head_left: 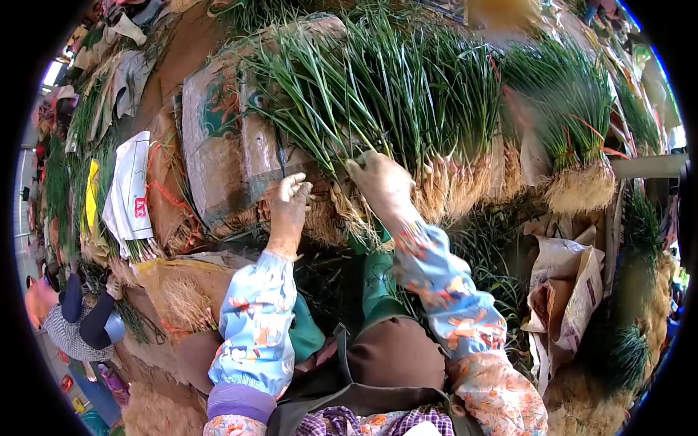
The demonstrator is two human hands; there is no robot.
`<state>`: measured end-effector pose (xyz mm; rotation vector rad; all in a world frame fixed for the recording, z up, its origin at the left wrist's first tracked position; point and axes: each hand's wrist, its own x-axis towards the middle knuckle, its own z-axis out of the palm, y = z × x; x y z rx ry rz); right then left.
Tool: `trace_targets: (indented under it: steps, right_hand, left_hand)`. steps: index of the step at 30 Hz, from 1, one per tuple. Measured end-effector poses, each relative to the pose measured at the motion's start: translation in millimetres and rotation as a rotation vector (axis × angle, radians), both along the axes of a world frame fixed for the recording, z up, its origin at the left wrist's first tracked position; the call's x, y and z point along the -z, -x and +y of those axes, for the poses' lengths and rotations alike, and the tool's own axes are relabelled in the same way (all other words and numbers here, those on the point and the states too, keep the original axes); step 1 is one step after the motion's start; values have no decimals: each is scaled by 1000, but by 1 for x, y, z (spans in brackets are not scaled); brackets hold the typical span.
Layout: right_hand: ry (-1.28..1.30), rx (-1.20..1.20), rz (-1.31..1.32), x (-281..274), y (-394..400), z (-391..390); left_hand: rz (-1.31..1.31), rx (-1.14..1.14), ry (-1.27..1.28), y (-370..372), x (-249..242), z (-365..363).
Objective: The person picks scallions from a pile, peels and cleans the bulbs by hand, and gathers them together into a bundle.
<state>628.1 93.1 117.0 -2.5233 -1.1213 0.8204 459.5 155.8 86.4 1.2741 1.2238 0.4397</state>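
My right hand [382, 179] is closed around the stalks of a few green onions [327, 109], just above their roots. Their long leaves spread up and to the left. Beside it, on the left, my left hand [289, 209] is raised with loosely bent fingers slightly apart, and nothing shows in it. Pale, stringy roots [349, 211] hang between the two hands. Right of my right hand, a dense row of more green onions [443, 94] lies with pinkish bulbs and tan roots towards me.
Tied bundles of green onions [582, 178] lie at the right. Plastic-covered sacking [211, 160] lies left of the row, near a white sack [131, 189]. An opened paper sack [567, 291] stands at right. Another person in a patterned hat [73, 330] is at lower left.
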Motion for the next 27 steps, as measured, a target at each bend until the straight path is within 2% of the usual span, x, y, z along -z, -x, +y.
trace_targets:
  steps: [2, 4, 5, 6, 8, 10, 11, 12, 13, 14, 16, 17, 18, 20, 22, 24, 26, 27]
  right_hand:
    - [-45, 10, -71, 41, -3, 24]
    - [-431, 80, 235, 31, -12, 22]
    - [-466, 160, 332, 24, -14, 22]
    - [-469, 313, 700, -3, -8, 13]
    - [-695, 24, 639, 23, 14, -11]
    - [-633, -47, 203, -2, 45, -30]
    - [-596, 33, 239, 1, 46, -40]
    - [-575, 100, 162, 11, 45, -43]
    - [-511, 164, 76, 49, 28, -54]
    - [-319, 339, 124, 79, 8, -73]
    - [77, -347, -262, 128, -23, -135]
    - [554, -1009, -290, 159, -34, -161]
    - [736, -959, 393, 89, -17, -151]
    - [485, -1031, 39, 28, 0, -131]
    - [137, -324, -24, -15, 20, -70]
    - [-118, -309, -109, -14, 28, -12]
    - [56, -328, -157, 25, 26, 38]
    - [55, -287, -85, 26, 18, 45]
  left_hand:
    - [109, 17, -103, 6, -12, -17]
    - [-14, 71, -278, 11, -27, -37]
    - [-19, 111, -297, 12, -36, -43]
    - [-24, 153, -310, 11, -45, -51]
    - [-208, 217, -132, 10, -34, -63]
    - [-280, 276, 98, 15, -36, -71]
    - [-325, 227, 239, 16, -39, -73]
    - [-363, 175, 382, 19, -49, -75]
    - [-410, 154, 339, 17, -78, -79]
    - [-443, 157, 243, 22, -102, -83]
    - [-476, 23, 33, 34, -142, -84]
    - [-509, -20, 4, 39, -147, -78]
    - [-540, -61, -14, 45, -148, -71]
    - [-543, -121, 137, 42, -125, -64]
    - [-587, -85, 309, 38, -84, -72]
    - [-672, -17, 663, 41, -62, -77]
    - [-667, -1, 770, 44, -62, -79]
    - [-608, 6, 671, 45, -66, -77]
